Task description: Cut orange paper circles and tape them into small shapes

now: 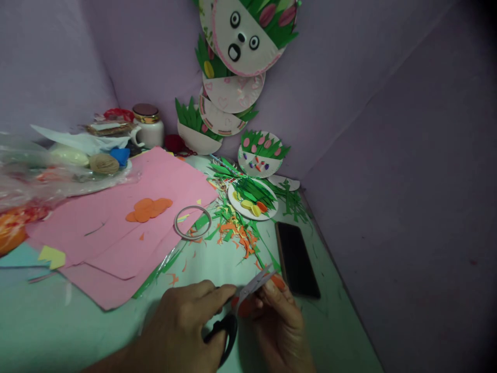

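My left hand (186, 321) is closed on a pair of scissors (250, 288), its fingers in the black handles. The blades point up and to the right, slightly apart. Pinched between the thumb and fingers of my right hand (281, 316) is a piece of orange paper (278, 281), close against the blades. Part of that paper is hidden by my fingers and the scissors. Orange paper cutouts (149, 209) lie overlapped on pink sheets (116, 254) to the left.
A phone (298, 259) lies to the right. A roll of tape (209, 224), paper scraps (238, 235) and a plate (274, 211) with green strips and yellow cutouts lie ahead. Decorated plates (254, 57) hang on the wall. A white jar (152, 133) and plastic bags (23, 171) stand back left.
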A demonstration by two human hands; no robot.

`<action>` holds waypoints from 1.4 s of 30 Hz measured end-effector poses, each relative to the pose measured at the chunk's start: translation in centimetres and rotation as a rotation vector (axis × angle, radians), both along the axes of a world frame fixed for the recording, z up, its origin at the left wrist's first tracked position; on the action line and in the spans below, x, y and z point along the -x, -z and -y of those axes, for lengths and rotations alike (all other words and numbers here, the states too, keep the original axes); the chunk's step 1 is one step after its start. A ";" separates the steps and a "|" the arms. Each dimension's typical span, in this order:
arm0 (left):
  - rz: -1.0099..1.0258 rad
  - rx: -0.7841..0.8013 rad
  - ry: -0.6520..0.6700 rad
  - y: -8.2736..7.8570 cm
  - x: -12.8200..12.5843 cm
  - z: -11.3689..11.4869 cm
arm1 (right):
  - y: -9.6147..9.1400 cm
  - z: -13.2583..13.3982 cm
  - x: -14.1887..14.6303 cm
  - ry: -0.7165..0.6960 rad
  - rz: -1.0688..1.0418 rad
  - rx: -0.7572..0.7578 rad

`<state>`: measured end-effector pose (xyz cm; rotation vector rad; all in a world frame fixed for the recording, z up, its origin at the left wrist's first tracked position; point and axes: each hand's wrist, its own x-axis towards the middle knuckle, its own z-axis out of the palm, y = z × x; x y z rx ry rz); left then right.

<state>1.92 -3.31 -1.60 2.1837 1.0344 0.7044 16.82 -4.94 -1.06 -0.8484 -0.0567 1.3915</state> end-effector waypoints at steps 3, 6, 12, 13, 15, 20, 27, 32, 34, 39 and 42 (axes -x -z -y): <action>0.019 0.011 0.004 0.0 0.1 0.0 | 0.0 0.0 0.0 0.004 0.013 0.010; 0.004 0.038 -0.002 -0.2 0.2 0.1 | 0.1 0.1 0.0 0.006 0.018 0.009; -0.062 0.174 0.014 -1.6 0.1 -0.8 | 0.3 0.0 -0.2 0.001 0.060 0.012; -0.081 0.191 -0.012 -1.9 0.2 -1.1 | 0.4 -0.1 -0.2 -0.002 0.072 0.010; -0.109 0.161 -0.067 -2.4 0.5 -1.7 | 0.6 -0.1 -0.4 -0.006 0.095 0.011; -0.113 -0.005 0.024 -2.3 1.7 -2.3 | 1.0 0.0 -0.9 -0.087 0.143 -0.027; -0.147 -0.052 0.101 -1.8 1.7 -1.7 | 0.8 0.2 -0.7 -0.094 0.153 -0.094; -0.132 -0.032 0.103 -1.7 1.7 -1.6 | 0.8 0.2 -0.5 -0.104 0.153 -0.095; -0.120 -0.030 0.098 -1.6 1.7 -1.6 | 0.8 0.2 -0.4 -0.116 0.141 -0.093; -0.117 -0.013 0.101 -1.5 1.7 -1.7 | 0.8 0.1 -0.3 -0.114 0.082 -0.073; -0.103 -0.005 0.105 -1.5 1.6 -1.7 | 0.8 0.1 -0.3 -0.110 0.065 -0.069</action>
